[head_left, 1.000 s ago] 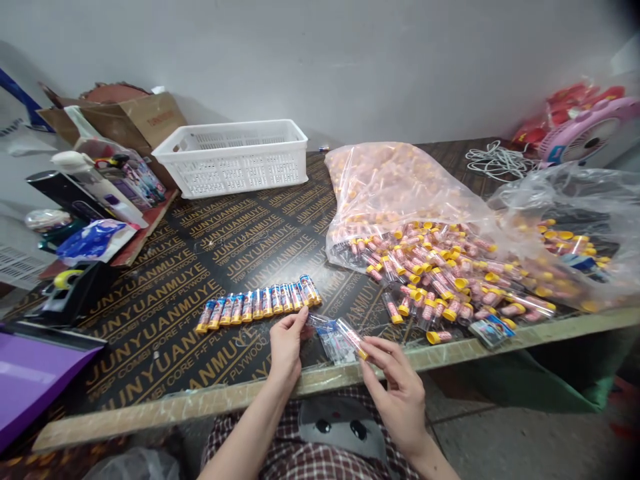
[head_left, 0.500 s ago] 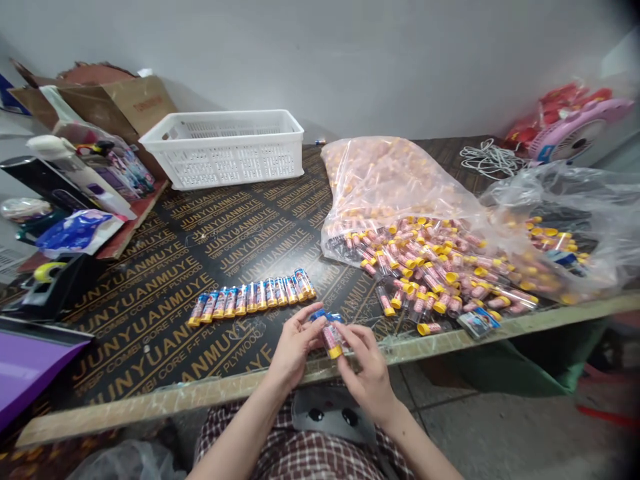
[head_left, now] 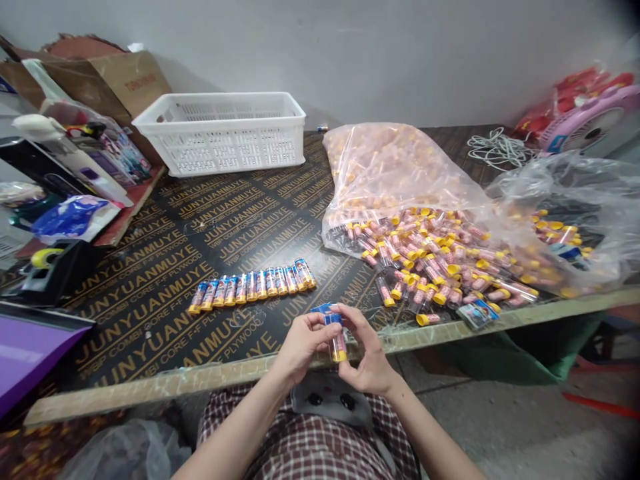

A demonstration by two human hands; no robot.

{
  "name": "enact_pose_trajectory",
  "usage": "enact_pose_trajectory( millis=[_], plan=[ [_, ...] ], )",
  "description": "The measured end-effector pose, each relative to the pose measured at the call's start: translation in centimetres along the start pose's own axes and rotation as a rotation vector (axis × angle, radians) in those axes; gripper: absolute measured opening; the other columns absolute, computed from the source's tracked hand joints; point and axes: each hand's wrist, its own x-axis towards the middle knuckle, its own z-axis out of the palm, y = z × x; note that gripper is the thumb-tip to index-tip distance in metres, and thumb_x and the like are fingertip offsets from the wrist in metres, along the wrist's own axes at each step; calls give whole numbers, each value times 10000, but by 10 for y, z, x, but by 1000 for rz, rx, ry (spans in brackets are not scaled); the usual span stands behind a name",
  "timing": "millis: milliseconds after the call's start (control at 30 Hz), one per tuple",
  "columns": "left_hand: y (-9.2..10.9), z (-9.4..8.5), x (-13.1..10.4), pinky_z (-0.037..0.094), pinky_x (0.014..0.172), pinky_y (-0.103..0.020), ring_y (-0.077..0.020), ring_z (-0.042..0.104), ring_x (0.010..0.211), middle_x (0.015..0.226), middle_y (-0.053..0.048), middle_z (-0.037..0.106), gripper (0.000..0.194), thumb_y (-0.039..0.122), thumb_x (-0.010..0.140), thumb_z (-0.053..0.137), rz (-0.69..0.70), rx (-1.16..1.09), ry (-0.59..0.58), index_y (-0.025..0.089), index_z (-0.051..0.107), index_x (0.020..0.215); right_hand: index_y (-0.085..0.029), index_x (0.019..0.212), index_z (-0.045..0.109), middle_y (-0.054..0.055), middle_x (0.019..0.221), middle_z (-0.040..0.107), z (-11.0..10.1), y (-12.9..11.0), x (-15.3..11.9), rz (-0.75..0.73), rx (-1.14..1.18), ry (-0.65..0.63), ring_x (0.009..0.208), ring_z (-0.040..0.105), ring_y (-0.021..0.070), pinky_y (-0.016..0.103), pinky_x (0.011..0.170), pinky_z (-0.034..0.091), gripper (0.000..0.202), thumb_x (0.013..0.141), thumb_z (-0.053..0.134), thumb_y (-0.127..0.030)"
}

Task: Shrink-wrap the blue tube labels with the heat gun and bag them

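Over the table's front edge, my left hand [head_left: 301,343] and my right hand [head_left: 369,353] pinch a small clear tube [head_left: 339,349] with a yellow cap pointing down toward me. A blue printed label [head_left: 332,319] lies against its upper part, partly hidden by my fingers. My left thumb presses on the label, while my right fingers and thumb span the tube's far end and its cap side. Beyond my left hand, a row of blue-labelled tubes [head_left: 250,288] with yellow caps lies side by side. Unlabelled tubes [head_left: 425,260] with pink contents are heaped to the right.
A large clear bag [head_left: 390,163] of tubes spills toward the front edge, near a small stack of printed labels [head_left: 477,313]. At the back stand a white basket [head_left: 235,150] and, far right, a pink fan [head_left: 590,123]. A tape dispenser [head_left: 47,267] sits left.
My right fingers have moved up to the tube's far end, and more of the blue label now shows against the tube. The view has shifted slightly.
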Motion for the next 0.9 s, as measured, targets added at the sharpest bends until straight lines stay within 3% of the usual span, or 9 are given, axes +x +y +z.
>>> enact_pose_trajectory(
  millis=[500,633,700,767,900],
  plan=[
    [0,4,-3,421,545,-192,-95,559,593,706,-38,635,439,385,530,798,-1,-7,17,103,654,835,-242,1365,249,100,1344,417,3,2,-2,0,74,33,1226,435,264,437,1015,394,828,589,481,-71],
    [6,-5,4,426,540,-202,-97,561,567,667,-23,629,432,398,523,796,38,10,43,114,616,796,-249,1399,180,99,1409,342,-1,-1,4,28,67,-20,1258,395,260,434,1038,357,838,649,538,-138],
    [18,-17,16,410,512,-201,-92,538,513,603,7,607,463,417,525,787,147,80,129,131,588,829,-255,1421,126,92,1461,253,-2,4,16,74,46,-15,1302,323,267,456,1067,298,872,689,600,-234],
    [35,-32,33,374,476,-195,-87,496,457,525,48,557,501,451,540,765,314,237,289,149,565,886,-267,1433,83,81,1484,202,1,16,34,156,33,46,1332,266,259,474,1080,252,864,746,603,-337],
    [65,-53,68,356,508,-207,-110,495,487,502,63,507,480,496,566,724,544,739,634,167,575,883,-286,1421,186,67,1454,296,14,50,80,335,109,100,1287,364,213,458,1051,295,598,885,400,-444]
  ],
)
